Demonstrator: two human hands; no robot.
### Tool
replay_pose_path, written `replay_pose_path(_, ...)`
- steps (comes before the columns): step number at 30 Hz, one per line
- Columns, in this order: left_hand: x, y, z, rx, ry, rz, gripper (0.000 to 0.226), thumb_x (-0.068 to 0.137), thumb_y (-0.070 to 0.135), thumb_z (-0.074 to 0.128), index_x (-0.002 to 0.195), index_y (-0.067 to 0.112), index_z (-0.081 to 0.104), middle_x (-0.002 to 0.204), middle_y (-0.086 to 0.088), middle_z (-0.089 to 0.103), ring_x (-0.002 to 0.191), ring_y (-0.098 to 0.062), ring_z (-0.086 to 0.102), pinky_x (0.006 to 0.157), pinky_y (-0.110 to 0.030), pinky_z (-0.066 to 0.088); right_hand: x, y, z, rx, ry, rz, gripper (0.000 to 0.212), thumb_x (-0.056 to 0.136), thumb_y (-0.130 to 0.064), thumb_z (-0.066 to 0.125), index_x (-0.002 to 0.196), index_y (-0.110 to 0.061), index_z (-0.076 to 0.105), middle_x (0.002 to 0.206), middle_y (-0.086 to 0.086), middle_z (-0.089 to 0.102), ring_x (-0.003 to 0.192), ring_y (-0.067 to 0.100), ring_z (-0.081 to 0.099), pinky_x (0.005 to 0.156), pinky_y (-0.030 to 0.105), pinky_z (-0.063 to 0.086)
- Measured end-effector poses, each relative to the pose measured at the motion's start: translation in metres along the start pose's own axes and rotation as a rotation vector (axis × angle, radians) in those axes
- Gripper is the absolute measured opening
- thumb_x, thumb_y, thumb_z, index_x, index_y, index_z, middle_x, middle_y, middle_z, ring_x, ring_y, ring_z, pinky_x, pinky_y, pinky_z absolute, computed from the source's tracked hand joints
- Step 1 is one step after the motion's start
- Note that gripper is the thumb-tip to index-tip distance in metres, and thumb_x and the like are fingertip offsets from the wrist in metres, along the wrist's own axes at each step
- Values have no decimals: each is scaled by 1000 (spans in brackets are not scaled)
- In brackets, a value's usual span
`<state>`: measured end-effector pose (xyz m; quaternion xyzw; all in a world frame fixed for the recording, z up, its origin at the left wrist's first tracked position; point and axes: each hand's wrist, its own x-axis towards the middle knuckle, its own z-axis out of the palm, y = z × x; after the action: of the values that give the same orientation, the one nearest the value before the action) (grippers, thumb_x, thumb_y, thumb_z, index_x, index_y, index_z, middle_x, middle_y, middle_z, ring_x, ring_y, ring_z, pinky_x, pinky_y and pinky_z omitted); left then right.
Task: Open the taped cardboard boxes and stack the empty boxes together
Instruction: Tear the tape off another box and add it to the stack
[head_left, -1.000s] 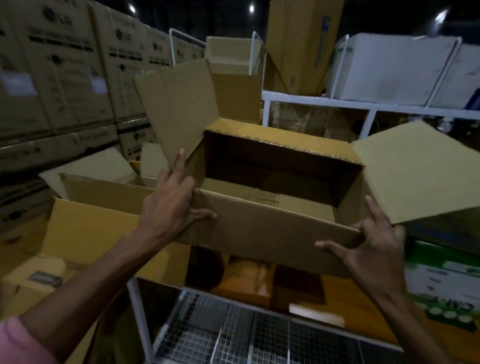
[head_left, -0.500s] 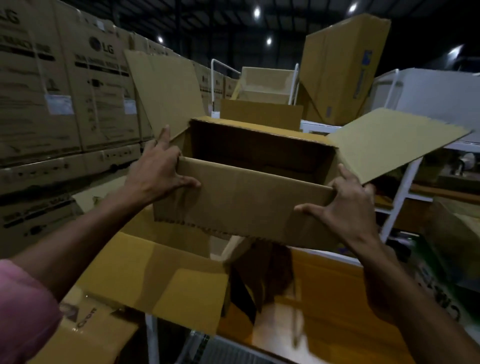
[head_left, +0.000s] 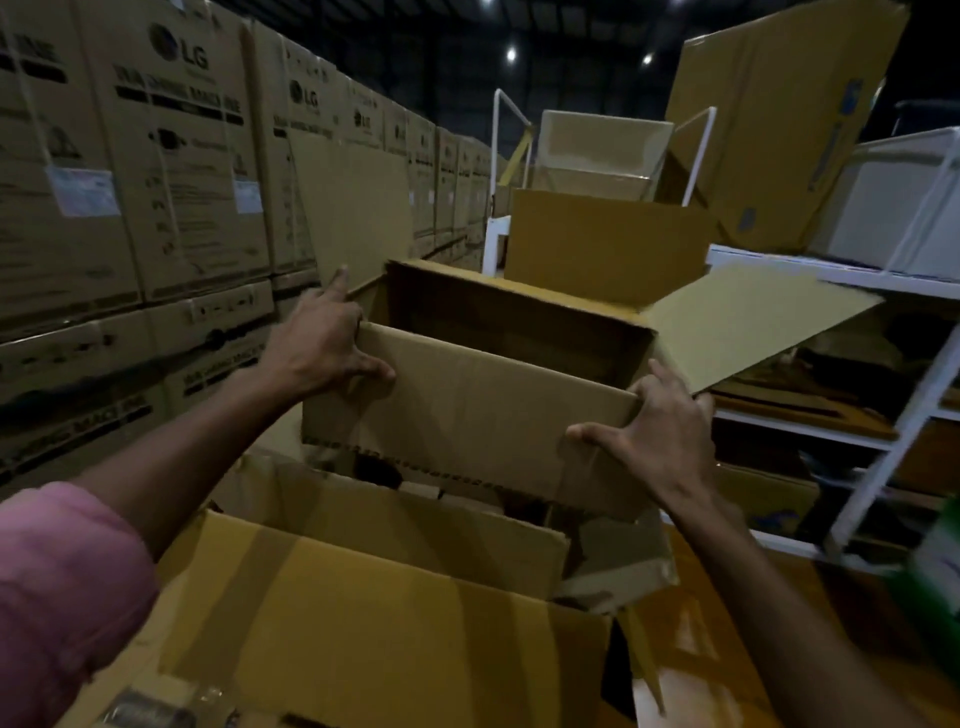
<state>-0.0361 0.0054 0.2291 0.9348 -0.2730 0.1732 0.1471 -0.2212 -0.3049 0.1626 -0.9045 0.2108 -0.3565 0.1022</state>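
Both hands hold one open cardboard box (head_left: 467, 415) up in the air by its two near corners. The left hand (head_left: 317, 343) grips the near left corner: its thumb presses across the box's front wall, its index finger points up along the raised left flap (head_left: 353, 208), and the other fingers curl over the rim. The right hand (head_left: 660, 431) grips the near right corner, thumb spread flat on the front wall, fingers wrapped round the corner edge beneath the right flap (head_left: 753, 322), which splays outward and sideways from the box. The box's inside is dark and shows nothing in it.

Below the held box, and nearer the person, lies another open box (head_left: 363, 613) with its flaps folded out; a dark gap separates the two. Left of the held box rises a wall of stacked printed cartons (head_left: 156, 182), close beside the raised left flap. Right of it stands a white metal shelf rack (head_left: 883, 415), with the right flap's far tip reaching just to its upper rail. Behind the held box sit more open cartons (head_left: 602, 244). A pink sleeve (head_left: 62, 582) covers the left upper arm.
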Motion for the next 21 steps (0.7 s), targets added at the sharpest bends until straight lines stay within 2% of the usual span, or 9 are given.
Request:
replay_pose_path(6,13,-52,53,5,-86,-4,54,68,59,85,95,19,61,170,-11,7,145,-40,27,108,-56,43,-18,-21,51,-56,-64,54,67,62,-68,84,100,-17,64,157,9,44,134,39,41,103,51,41)
replay_pose_path(9,13,-64,77,29,-113,-23,62,71,60,82,108,14,64,170,-12,7,145,-40,26,111,-55,39,-23,-28,68,-47,-116,71,64,64,-64,86,101,-17,64,158,8,42,138,35,38,108,53,37)
replay_pose_path(12,14,-72,97,77,-193,-34,56,77,61,76,109,17,61,170,-13,7,146,-45,23,114,-56,34,-25,-31,86,-59,-172,107,65,64,-65,86,103,-18,63,160,7,40,141,36,36,110,54,36)
replay_pose_path(14,17,-77,108,127,-229,-47,53,81,63,71,108,19,60,169,-13,12,145,-47,25,112,-59,38,-24,-31,98,-56,-178,111,67,61,-68,85,102,-19,63,158,6,42,139,35,39,111,55,32)
replay_pose_path(17,21,-84,117,123,-245,-62,52,81,63,71,109,19,61,167,-12,19,143,-48,23,106,-63,41,-17,-36,105,-79,-232,132,75,63,-72,81,113,-21,61,160,5,38,144,36,34,114,56,28)
replay_pose_path(19,26,-88,119,126,-238,-66,54,81,64,70,110,19,62,165,-12,23,142,-49,25,105,-64,42,-13,-40,99,-137,-314,160,81,67,-75,77,123,-21,55,161,6,35,144,36,32,113,55,31)
replay_pose_path(21,33,-92,120,158,-238,-49,54,83,68,64,108,20,62,158,-15,36,135,-46,35,106,-61,39,-12,-42,95,-191,-419,190,86,71,-77,72,132,-21,50,157,7,38,142,38,33,109,54,36)
